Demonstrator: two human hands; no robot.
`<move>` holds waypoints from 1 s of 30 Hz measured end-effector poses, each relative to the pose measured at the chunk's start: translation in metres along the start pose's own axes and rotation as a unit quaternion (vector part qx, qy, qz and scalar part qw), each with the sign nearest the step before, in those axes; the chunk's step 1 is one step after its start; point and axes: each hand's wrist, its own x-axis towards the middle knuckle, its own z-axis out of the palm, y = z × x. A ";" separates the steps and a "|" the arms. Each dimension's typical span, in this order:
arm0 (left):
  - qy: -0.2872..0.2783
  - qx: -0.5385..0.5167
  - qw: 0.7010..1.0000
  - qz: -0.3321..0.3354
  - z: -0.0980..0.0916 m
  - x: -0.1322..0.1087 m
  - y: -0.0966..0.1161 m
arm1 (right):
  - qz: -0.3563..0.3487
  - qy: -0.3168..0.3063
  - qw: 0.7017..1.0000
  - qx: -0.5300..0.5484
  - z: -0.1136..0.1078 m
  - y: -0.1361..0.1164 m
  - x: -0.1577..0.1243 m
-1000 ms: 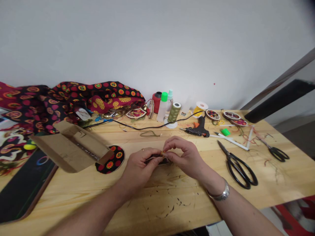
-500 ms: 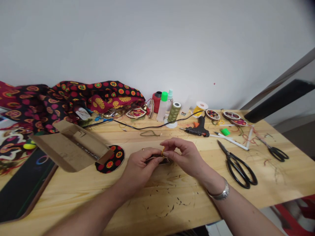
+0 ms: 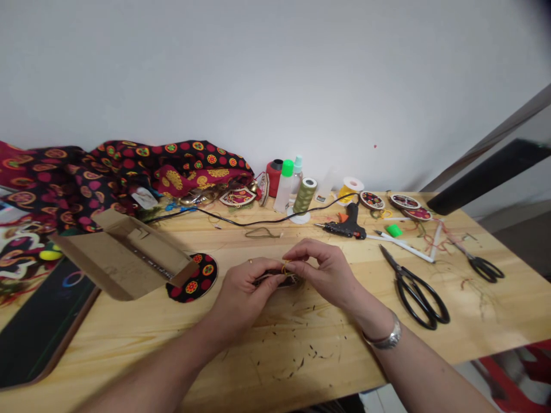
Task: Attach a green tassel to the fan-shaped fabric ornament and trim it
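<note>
My left hand (image 3: 247,289) pinches a small dark, flat piece with a pale edge (image 3: 290,281), which looks like the fabric-covered ornaments at the back; most of it is hidden by my fingers. A short yellow cord loop (image 3: 284,267) stands at its upper edge. My right hand (image 3: 318,264) is closed at that loop, thumb and forefinger pressed together on the cord. The two hands nearly touch above the wooden table. Left of them, a round black patterned fabric piece (image 3: 202,278) lies partly under an open cardboard box (image 3: 129,255).
Large black scissors (image 3: 415,289) lie to the right, smaller scissors (image 3: 484,267) beyond. A glue gun (image 3: 346,223) with a black cable, an olive thread spool (image 3: 305,196), a green-capped bottle (image 3: 284,186) and yellow cord spool (image 3: 350,189) stand behind. Patterned cloth (image 3: 99,172) heaps at left.
My right hand's fingers have come down slightly over the yellow loop, which appears lower and smaller. My left hand keeps its hold on the dark piece.
</note>
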 end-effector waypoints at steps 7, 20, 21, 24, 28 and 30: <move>0.000 0.009 1.000 0.006 0.000 0.000 -0.004 | 0.007 0.003 1.000 -0.018 -0.001 0.000 0.000; 0.000 0.011 1.000 0.012 0.001 0.000 -0.003 | 0.005 0.000 0.999 -0.032 -0.001 0.000 0.000; -0.001 0.011 1.000 0.012 0.001 0.000 -0.003 | 0.008 0.000 1.000 -0.026 -0.001 0.000 0.001; -0.004 0.012 1.000 0.009 0.001 0.000 -0.002 | 0.015 0.001 1.000 -0.010 -0.001 0.000 0.001; -0.003 0.011 1.000 0.006 0.000 0.000 -0.002 | 0.016 0.002 1.000 -0.001 0.000 -0.002 0.001; -0.005 0.009 1.000 0.007 0.000 -0.001 -0.002 | 0.014 0.002 1.000 -0.001 -0.001 -0.002 0.001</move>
